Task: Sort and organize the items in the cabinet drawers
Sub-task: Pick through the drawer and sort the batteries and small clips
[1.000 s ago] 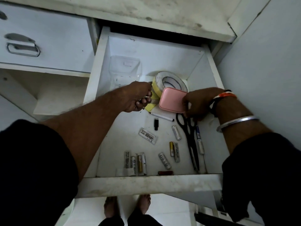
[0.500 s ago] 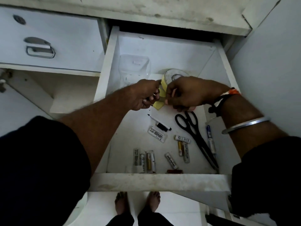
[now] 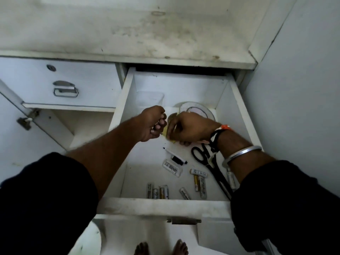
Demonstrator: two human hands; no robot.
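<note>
The open white drawer (image 3: 165, 205) holds the loose items. My left hand (image 3: 153, 124) and my right hand (image 3: 189, 127) meet at the back of the drawer, both with curled fingers. Between them is a yellow paper pad (image 3: 167, 134); my right hand pinches it. My left hand grips something small and shiny that I cannot make out. A roll of tape (image 3: 196, 110) lies just behind my right hand. Nearer the front lie a black-capped marker (image 3: 174, 157), black scissors (image 3: 202, 155), a white labelled piece (image 3: 172, 167) and several batteries (image 3: 158, 193).
A clear plastic box (image 3: 150, 98) stands in the drawer's back left corner. A white pen (image 3: 231, 179) lies along the right wall, partly under my arm. A shut drawer with a metal handle (image 3: 65, 90) is at the left, an open compartment below it. A wall runs close on the right.
My right hand moved left from the scissors with the pink case and now meets my left hand at the yellow pad. The pink case is hidden. The camera view has tilted up.
</note>
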